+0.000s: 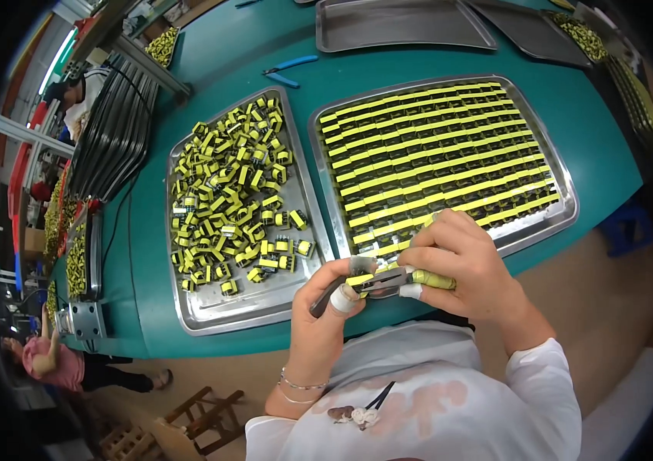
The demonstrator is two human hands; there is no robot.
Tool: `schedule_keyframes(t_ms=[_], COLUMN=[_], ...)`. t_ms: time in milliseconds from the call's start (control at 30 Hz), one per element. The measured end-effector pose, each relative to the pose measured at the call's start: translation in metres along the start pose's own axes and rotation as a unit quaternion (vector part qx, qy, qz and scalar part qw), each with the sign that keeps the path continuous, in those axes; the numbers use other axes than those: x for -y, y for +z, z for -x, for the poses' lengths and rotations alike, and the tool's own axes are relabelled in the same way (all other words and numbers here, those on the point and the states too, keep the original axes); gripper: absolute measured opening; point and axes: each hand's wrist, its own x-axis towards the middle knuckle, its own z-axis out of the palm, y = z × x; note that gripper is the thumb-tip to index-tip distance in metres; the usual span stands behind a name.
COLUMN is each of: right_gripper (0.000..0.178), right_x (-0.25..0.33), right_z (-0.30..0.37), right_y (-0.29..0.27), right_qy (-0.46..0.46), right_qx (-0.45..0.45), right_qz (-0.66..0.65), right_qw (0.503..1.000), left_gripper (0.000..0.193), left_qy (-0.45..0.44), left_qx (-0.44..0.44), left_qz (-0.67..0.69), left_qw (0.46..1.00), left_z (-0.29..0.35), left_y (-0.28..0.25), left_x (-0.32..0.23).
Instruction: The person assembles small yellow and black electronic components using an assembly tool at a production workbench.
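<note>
My left hand [317,311] is closed in front of the trays, its index fingertip under a grey cover and its thumb taped white. Pinched in it is a small yellow-and-black transformer [356,280], mostly hidden by the fingers. A dark, elongated piece [325,300] also shows along this hand; its kind is unclear. My right hand [464,265] is wrapped round pliers [434,279] with a yellow-covered handle. Their dark metal jaws [386,281] point left and meet the left fingertips. Both hands are over the near edge of the right tray [568,211].
A left metal tray [226,319] holds a loose heap of transformers; the right one holds neat rows of them. Blue-handled cutters [288,71] lie behind on the green table [388,65]. Another tray [403,27] sits at the back. Stacked dark trays [115,127] stand left. Other people are farther left.
</note>
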Motion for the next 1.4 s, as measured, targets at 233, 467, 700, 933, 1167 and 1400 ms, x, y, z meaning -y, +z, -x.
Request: schedule_keyframes(t_ms=[233,467,700,933,1167,1400], right_gripper=[0.029,0.029,0.03,0.029,0.027,0.023], right_x=[-0.002,0.004,0.009,0.012,0.014,0.014], right_z=[0.006,0.006,0.008,0.007,0.01,0.01], right_y=[0.004,0.008,0.011,0.014,0.017,0.018], right_qy=[-0.042,-0.003,0.031,0.032,0.012,0.039], right_qx=[-0.006,-0.054,-0.035,-0.023,-0.04,-0.056], right_qz=[0.036,0.032,-0.007,0.012,0.054,-0.002], right_qw=[0.998,0.998,0.999,0.999,0.998,0.998], left_gripper=[0.041,0.041,0.042,0.041,0.038,0.037], left_qy=[0.009,0.064,0.106,0.123,0.162,0.207], left_qx=[0.02,-0.015,-0.046,-0.09,-0.085,-0.091], left_qz=[-0.009,0.012,-0.037,-0.137,-0.169,-0.155], left_qw=[1.0,0.998,0.993,0.979,0.968,0.962], left_z=[0.004,0.005,0.005,0.005,0.005,0.001], left_y=[-0.003,-0.004,0.0,-0.005,-0.006,0.0], left_x=[0.002,0.005,0.003,0.007,0.007,0.008])
